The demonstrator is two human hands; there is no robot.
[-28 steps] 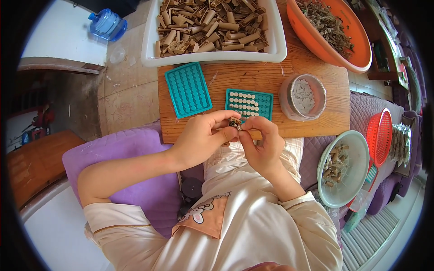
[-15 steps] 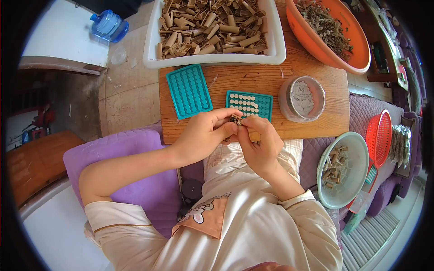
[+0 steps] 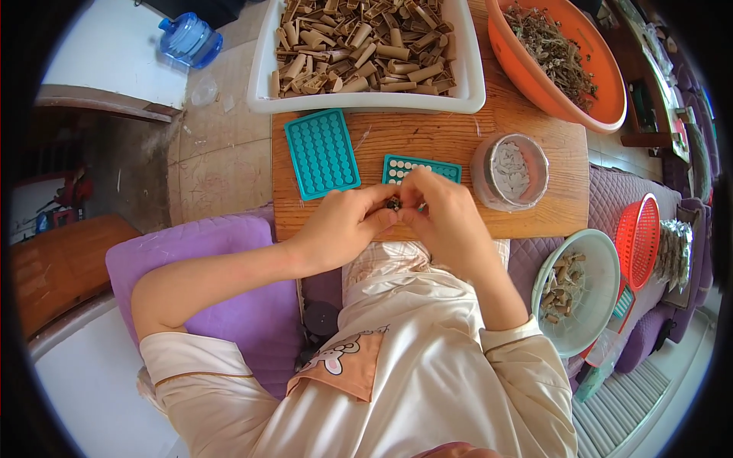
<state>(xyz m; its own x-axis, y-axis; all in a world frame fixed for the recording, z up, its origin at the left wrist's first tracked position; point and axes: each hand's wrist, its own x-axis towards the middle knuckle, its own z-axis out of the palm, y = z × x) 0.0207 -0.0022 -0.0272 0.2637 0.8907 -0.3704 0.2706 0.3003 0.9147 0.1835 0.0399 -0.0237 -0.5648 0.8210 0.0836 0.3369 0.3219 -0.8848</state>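
Observation:
Over the table's near edge, my left hand [image 3: 340, 227] pinches a small dark brown piece [image 3: 394, 204] between thumb and fingers. Its kind is too small to make out. My right hand [image 3: 443, 223] is closed against the piece's right side, fingertips together; whatever they grip is hidden. Just beyond, partly covered by the right hand, lies a teal tray [image 3: 447, 169] of round pockets, some filled with white discs. Another teal tray [image 3: 322, 154], its pockets without discs, lies to the left. Right of the hands stands a clear round tub [image 3: 489, 179] with pale white pieces inside.
Far on the wooden table [image 3: 565, 168] are a white bin [image 3: 366, 102] of tan half-tube pieces and an orange basin [image 3: 611, 107] of dried plant matter. A pale green basin [image 3: 607, 301] and red basket [image 3: 640, 229] sit right, on the purple quilted seat [image 3: 634, 179].
My right hand has shifted up and left, its fingers now curled over the piece and covering more of the disc tray. The left hand stays nearly in place.

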